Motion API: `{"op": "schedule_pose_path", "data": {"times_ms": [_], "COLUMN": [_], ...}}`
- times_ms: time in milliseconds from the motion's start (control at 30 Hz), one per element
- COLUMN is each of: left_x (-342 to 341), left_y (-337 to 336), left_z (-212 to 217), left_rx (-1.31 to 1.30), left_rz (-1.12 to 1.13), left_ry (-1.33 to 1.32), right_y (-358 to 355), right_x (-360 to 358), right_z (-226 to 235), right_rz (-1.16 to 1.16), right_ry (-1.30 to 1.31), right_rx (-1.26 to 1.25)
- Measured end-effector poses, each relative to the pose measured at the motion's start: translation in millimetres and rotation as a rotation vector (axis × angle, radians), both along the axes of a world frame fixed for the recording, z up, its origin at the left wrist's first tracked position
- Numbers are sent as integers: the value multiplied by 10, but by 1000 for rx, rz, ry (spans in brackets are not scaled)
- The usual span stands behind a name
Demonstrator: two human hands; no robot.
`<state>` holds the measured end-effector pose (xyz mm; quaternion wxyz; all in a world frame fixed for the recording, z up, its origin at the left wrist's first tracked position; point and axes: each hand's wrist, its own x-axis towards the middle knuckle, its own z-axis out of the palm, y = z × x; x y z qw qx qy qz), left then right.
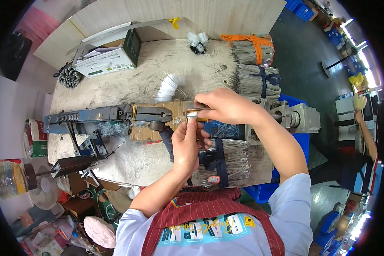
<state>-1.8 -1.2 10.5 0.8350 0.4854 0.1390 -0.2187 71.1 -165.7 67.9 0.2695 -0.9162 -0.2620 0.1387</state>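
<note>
Over the middle of a bench machine, my two hands meet at a small piece that is mostly hidden by the fingers. My left hand (187,143) is closed, thumb up, with a white wrap (192,114) at the thumb tip. From the right, my right hand (228,104) pinches at the same spot, its fingers curled in. A dark metal clamp jaw (153,114) of the machine points toward them from the left. Just beyond lies a pile of white bristle brushes (167,87) with wire stems.
Bundles of thin wires tied with orange cloth (257,48) and navy cloth (265,80) line the bench's right side; another wire bundle (234,160) lies nearer. A motor (304,118) sits right, a paper-filled box (111,57) far left. Another person's arm (366,132) shows far right.
</note>
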Motion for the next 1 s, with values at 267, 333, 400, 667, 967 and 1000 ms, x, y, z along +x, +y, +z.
{"op": "schedule_pose_path", "data": {"times_ms": [267,333,400,667,967,1000], "left_x": [60,83,100,46,36,49], "left_y": [88,124,194,269,267,294], "left_z": [268,315,282,286,227,220], "left_rx": [-337,-445,-558,-505,-535,-565], "left_rz": [-37,-18,11,53,72,72], "left_ry": [68,151,161,93,86,121], "right_y": [74,43,-184,-128,-45,-49], "right_x": [97,64,51,-456,-572,-587], "right_z": [207,222,124,371,161,133], "right_rz": [-2,0,-13,-317,-386,-366], "right_ry": [110,-83,-246,174,-233,-239], "right_rx": [-216,-256,-120,394,419,410]}}
